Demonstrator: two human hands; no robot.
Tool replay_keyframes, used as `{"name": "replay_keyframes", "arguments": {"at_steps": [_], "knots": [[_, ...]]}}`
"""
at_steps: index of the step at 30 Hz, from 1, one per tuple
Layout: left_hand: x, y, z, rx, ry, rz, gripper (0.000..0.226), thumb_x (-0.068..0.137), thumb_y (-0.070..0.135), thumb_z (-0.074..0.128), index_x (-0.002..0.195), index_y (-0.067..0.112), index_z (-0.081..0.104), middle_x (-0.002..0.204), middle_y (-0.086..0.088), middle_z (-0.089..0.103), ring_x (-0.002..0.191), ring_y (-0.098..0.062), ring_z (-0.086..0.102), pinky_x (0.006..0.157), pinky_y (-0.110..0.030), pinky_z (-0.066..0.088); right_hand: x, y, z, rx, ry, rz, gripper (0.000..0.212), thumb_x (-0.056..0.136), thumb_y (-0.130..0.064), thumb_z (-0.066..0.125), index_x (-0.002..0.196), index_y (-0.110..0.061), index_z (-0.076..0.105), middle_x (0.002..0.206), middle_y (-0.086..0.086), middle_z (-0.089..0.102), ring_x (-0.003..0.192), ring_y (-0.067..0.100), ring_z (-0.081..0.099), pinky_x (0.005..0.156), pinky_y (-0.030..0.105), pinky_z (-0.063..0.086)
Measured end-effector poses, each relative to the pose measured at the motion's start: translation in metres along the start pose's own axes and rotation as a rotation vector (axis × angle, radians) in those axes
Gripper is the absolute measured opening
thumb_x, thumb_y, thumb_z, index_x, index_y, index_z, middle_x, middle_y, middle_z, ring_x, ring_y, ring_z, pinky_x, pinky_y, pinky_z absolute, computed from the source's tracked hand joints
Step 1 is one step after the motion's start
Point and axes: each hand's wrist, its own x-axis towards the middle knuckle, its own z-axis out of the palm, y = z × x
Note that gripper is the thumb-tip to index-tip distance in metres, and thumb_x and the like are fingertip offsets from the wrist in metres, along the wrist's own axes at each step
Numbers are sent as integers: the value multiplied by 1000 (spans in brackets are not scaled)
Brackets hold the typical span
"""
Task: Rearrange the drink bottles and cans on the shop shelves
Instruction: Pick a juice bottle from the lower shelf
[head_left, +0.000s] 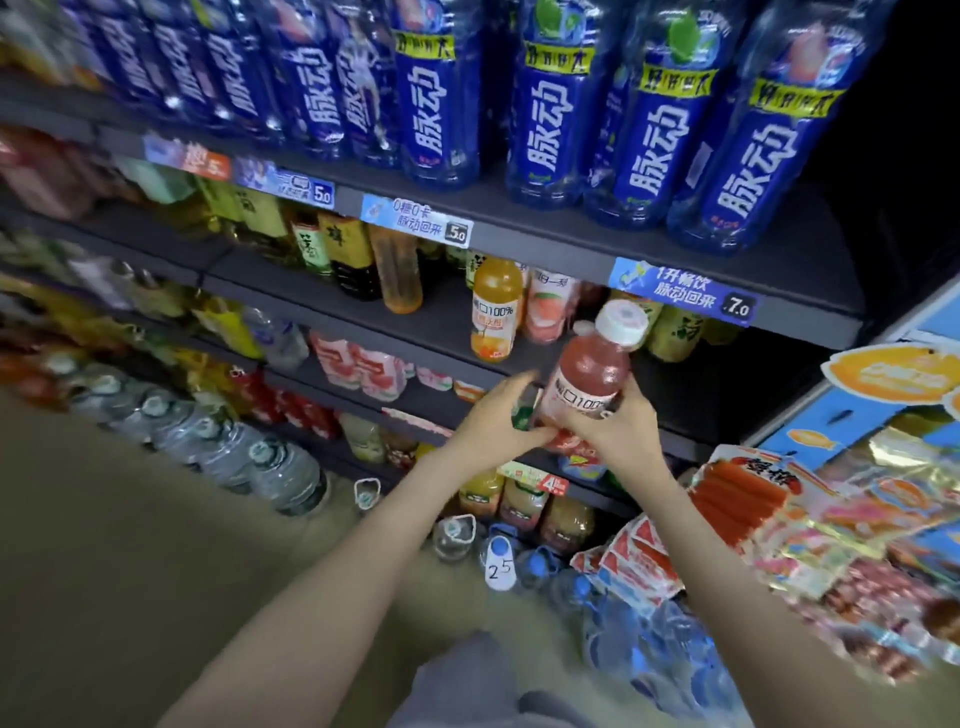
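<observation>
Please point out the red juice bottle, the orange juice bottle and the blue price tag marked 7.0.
red juice bottle (589, 371): head view, red body above label.
orange juice bottle (496, 285): head view, orange shoulder.
blue price tag (680, 297): head view, middle of its face.

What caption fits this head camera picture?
A red bottle held in the left hand and right hand, by the shelf.

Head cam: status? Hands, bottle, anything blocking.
Hands: right hand grips red juice bottle, left hand holds its base. Bottle tilted, in front of the shelf, white cap on. Beyond it, orange juice bottle upright, apart.
</observation>
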Motion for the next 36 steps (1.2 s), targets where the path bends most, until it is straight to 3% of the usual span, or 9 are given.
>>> {"name": "replay_keyframes", "arguments": {"at_steps": [4, 8, 14, 21, 26, 30, 36], "knots": [[-43, 11, -31, -233, 130, -86, 64, 71, 19, 81, 125, 27, 47, 114, 12, 61, 105, -5, 58, 81, -14, 46, -17, -50, 23, 82, -265, -55, 56, 61, -14, 88, 106, -23, 56, 90, -19, 63, 77, -16, 60, 70, 8, 49], [-77, 8, -81, -192, 276, -114, 55, 66, 26, 82, 114, 27, 55, 109, 7, 66, 100, -7, 61, 79, -19, 48, -20, -91, 61, 175, -460, -66, 57, 67, -16, 84, 115, -25, 54, 110, -6, 67, 98, 5, 64, 89, 32, 52], [-121, -20, -181, -163, 430, -201, 51, 68, 33, 82, 113, 27, 59, 100, 16, 66, 90, -1, 62, 75, -15, 50, -27, -160, 157, 296, -606, -117, 53, 75, -19, 79, 116, -34, 48, 111, -9, 66, 100, 6, 64, 86, 33, 53], [-179, -82, -342, -224, 534, -170, 50, 67, 35, 83, 110, 42, 59, 105, 19, 68, 92, 5, 63, 80, -20, 51, -47, -276, 311, 286, -616, -272, 57, 70, -29, 81, 120, -27, 54, 103, -13, 68, 88, -4, 63, 64, 9, 47], [-210, -118, -471, -252, 572, -80, 49, 76, 26, 79, 118, 33, 55, 112, 14, 66, 99, 1, 63, 84, -21, 52, -48, -364, 416, 378, -580, -333, 51, 66, -30, 83, 112, -28, 60, 100, -10, 71, 91, 4, 67, 76, 27, 53], [-218, -140, -557, -134, 610, -12, 48, 75, 31, 78, 115, 43, 54, 113, 19, 64, 103, 1, 61, 90, -25, 50, -38, -421, 477, 403, -535, -399, 56, 66, -31, 83, 115, -30, 58, 101, -13, 70, 92, 3, 65, 78, 27, 54], [-197, -189, -658, -61, 673, 99, 53, 80, 25, 75, 126, 33, 50, 120, 17, 62, 109, 4, 57, 94, -25, 49, -5, -481, 569, 425, -477, -481, 53, 66, -31, 82, 112, -34, 55, 100, -18, 67, 90, -2, 64, 75, 26, 53]]}}
